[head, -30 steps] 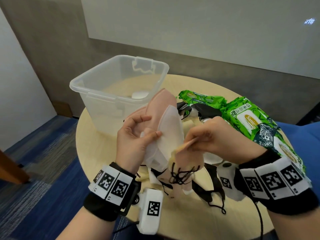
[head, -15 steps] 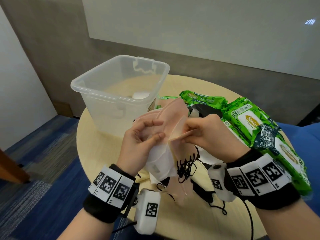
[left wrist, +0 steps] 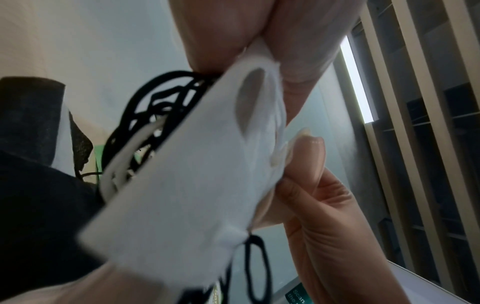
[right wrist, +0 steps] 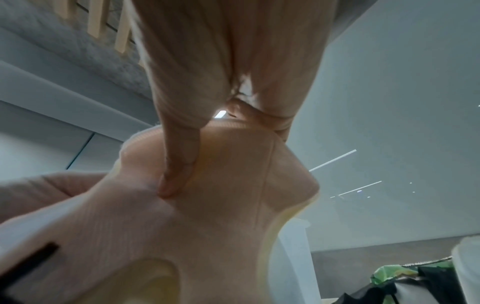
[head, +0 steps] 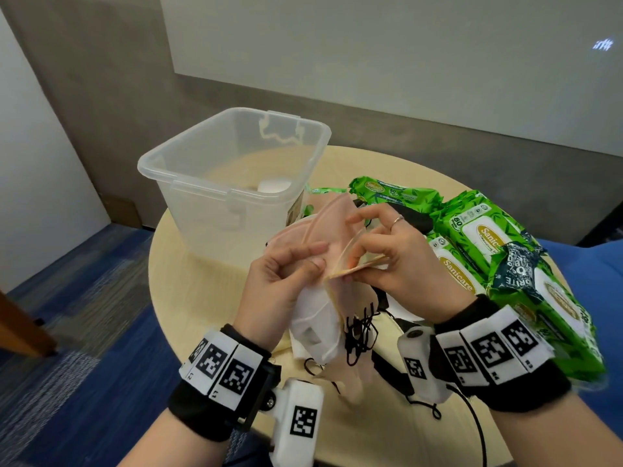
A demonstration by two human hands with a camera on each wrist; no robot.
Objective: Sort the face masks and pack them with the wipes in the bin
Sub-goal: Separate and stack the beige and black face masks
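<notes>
Face masks (head: 332,230) held up in a bunch over the near side of the table (head: 188,264), between both hands, just in front of the bin (head: 188,173). Since a second ago: right hand (head: 401,264) lifted up and brought close to the left hand (head: 279,281), with the tan mask (head: 357,269) raised from low down to sit flat beside the pink mask (head: 337,217); bin and wipes (head: 485,237) in the same spots as before. Left hand: thumb and fingers curled round the pink mask and the white mask (head: 313,318), also seen close up in the left wrist view as a white mask (left wrist: 182,174) pinched by fingertips (left wrist: 306,156). Right hand: pinching the tan mask by its edge, other fingers spread, with a ring (head: 397,224) on one finger. From the right wrist view, a thumb (right wrist: 179,164) pressed into soft pink cloth (right wrist: 221,216). Black ear loops (head: 359,332) hanging in a tangle under the bunch. Round, pale wood table. Blue carpet (head: 84,315) below, grey wall (head: 135,79) behind. Clear plastic bin on the far left part of the table, open on top, with one small white thing (head: 273,185) inside. Green packs of wipes piled on the right side, touching each other. More masks lying on the table under the hands, partly hidden by them, and a black mask (head: 411,219) behind the right hand
</notes>
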